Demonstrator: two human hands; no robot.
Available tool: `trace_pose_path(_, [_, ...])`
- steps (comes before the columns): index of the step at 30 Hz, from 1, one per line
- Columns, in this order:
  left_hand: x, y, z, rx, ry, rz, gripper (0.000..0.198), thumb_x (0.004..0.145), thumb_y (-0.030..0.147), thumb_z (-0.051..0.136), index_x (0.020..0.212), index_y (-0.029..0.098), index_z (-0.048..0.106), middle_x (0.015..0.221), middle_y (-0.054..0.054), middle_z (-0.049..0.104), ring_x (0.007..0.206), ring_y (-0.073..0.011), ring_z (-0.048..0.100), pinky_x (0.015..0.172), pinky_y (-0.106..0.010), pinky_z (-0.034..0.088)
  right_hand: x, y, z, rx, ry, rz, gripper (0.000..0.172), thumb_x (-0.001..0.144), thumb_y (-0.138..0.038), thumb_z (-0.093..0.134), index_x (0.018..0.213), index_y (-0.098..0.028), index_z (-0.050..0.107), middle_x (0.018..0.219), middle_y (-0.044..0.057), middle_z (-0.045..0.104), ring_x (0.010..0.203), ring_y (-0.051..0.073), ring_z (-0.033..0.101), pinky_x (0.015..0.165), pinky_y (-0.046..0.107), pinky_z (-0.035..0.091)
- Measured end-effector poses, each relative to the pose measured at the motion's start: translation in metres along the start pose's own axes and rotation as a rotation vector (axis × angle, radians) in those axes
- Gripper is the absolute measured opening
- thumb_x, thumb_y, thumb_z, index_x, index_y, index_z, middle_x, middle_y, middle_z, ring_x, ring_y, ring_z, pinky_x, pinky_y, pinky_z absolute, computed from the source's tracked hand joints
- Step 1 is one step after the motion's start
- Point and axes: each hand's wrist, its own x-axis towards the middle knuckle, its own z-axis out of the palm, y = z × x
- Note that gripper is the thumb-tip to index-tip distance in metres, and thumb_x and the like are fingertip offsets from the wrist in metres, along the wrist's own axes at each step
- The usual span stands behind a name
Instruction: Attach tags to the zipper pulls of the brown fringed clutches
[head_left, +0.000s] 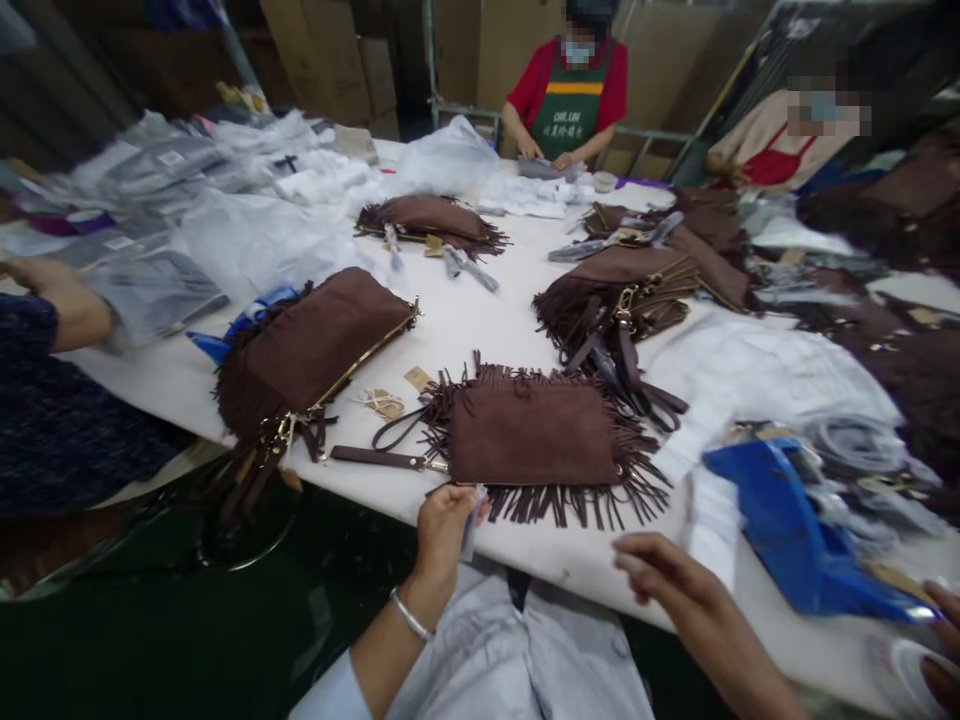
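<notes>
A brown fringed clutch bag (525, 430) lies flat on the white table (480, 310) in front of me, its zip edge toward me and a wrist strap (379, 458) out to the left. At that near edge, my left hand (439, 530) is closed, pinching a small translucent plastic piece (471, 535) by the zip. My right hand (667, 575) hovers at the table's front edge, right of the bag's fringe. Its fingers are apart and loosely bent, with nothing in them. A paper tag (418, 378) and strings (382, 403) lie just left of the bag.
More brown fringed bags (330, 340) lie left, behind and right. Plastic bags (247, 240) heap up at the back left. A blue packet (780, 530) and a tape roll (911, 670) are at right. Co-workers (574, 100) stand across the table; an arm (64, 300) reaches in from the left.
</notes>
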Motion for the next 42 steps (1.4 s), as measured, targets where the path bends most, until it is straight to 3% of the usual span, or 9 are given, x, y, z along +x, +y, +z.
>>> trace_pose_path(2, [0.001,-0.002,-0.002,-0.005,0.007,0.006,0.03,0.064,0.037,0.075,0.078,0.012,0.066,0.074,-0.01,0.071,0.066,-0.0186,0.064,0.066,-0.029,0.049,0.025,-0.028,0.051,0.208,-0.25,-0.03,0.02,0.08,-0.04,0.058,0.089,-0.025,0.066,0.079,0.003,0.064,0.065,0.017,0.057,0.059,0.028,0.049])
trace_pose_path(4, [0.001,-0.003,-0.002,-0.008,0.012,0.03,0.028,0.066,0.037,0.073,0.077,0.012,0.066,0.071,-0.008,0.07,0.064,-0.0174,0.063,0.065,-0.028,0.047,0.047,-0.048,0.092,0.285,-0.392,-0.084,0.016,0.08,-0.034,0.059,0.087,-0.022,0.066,0.076,0.001,0.063,0.062,0.014,0.053,0.057,0.025,0.046])
trace_pose_path(6, [0.001,-0.004,-0.002,-0.007,0.006,0.063,0.024,0.068,0.036,0.071,0.075,0.013,0.065,0.067,-0.005,0.068,0.062,-0.0158,0.061,0.062,-0.026,0.045,0.065,-0.058,0.117,0.279,-0.452,-0.148,0.015,0.081,-0.029,0.057,0.088,-0.02,0.066,0.076,0.0,0.064,0.061,0.012,0.051,0.057,0.023,0.043])
trace_pose_path(8, [0.001,-0.004,-0.001,-0.009,-0.005,0.086,0.021,0.07,0.034,0.069,0.075,0.014,0.064,0.066,-0.003,0.067,0.062,-0.0155,0.06,0.061,-0.026,0.045,0.077,-0.062,0.129,0.218,-0.469,-0.196,0.015,0.082,-0.026,0.055,0.088,-0.019,0.066,0.074,-0.001,0.065,0.06,0.011,0.051,0.057,0.021,0.041])
trace_pose_path(16, [0.003,-0.007,-0.002,0.001,-0.019,0.076,0.017,0.074,0.03,0.065,0.079,0.014,0.063,0.074,-0.006,0.07,0.069,-0.0175,0.062,0.067,-0.027,0.046,0.091,-0.069,0.132,-0.14,-0.481,-0.27,0.024,0.08,-0.012,0.048,0.088,-0.022,0.068,0.073,-0.002,0.07,0.062,0.012,0.059,0.06,0.02,0.039])
trace_pose_path(23, [0.004,-0.011,-0.005,0.037,-0.032,0.058,0.016,0.077,0.028,0.062,0.086,0.014,0.064,0.082,-0.008,0.072,0.076,-0.0199,0.065,0.069,-0.028,0.048,0.087,-0.092,0.132,-0.49,-0.397,-0.341,0.021,0.084,-0.014,0.05,0.089,-0.027,0.068,0.076,-0.002,0.072,0.074,0.015,0.065,0.063,0.022,0.035])
trace_pose_path(29, [0.001,-0.003,-0.003,0.02,-0.017,0.017,0.017,0.074,0.028,0.065,0.085,0.014,0.065,0.081,-0.008,0.073,0.074,-0.019,0.065,0.066,-0.026,0.047,0.089,-0.102,0.134,-0.716,-0.4,-0.363,0.016,0.085,-0.017,0.052,0.09,-0.024,0.066,0.083,0.002,0.073,0.076,0.018,0.066,0.06,0.025,0.032])
trace_pose_path(35, [0.003,-0.002,-0.001,0.001,0.017,-0.014,0.021,0.072,0.033,0.071,0.079,0.015,0.066,0.075,-0.004,0.07,0.07,-0.0164,0.062,0.065,-0.024,0.046,0.091,-0.103,0.135,-0.734,-0.421,-0.334,0.015,0.084,-0.016,0.052,0.093,-0.023,0.062,0.084,0.003,0.072,0.078,0.019,0.067,0.062,0.026,0.034])
trace_pose_path(42, [0.002,-0.002,0.001,-0.022,0.047,-0.052,0.02,0.071,0.034,0.068,0.073,0.014,0.065,0.068,-0.002,0.066,0.064,-0.0157,0.06,0.06,-0.025,0.044,0.078,-0.088,0.132,-0.449,-0.367,-0.282,0.03,0.085,-0.01,0.045,0.113,-0.021,0.046,0.082,0.001,0.068,0.081,0.017,0.066,0.07,0.023,0.039])
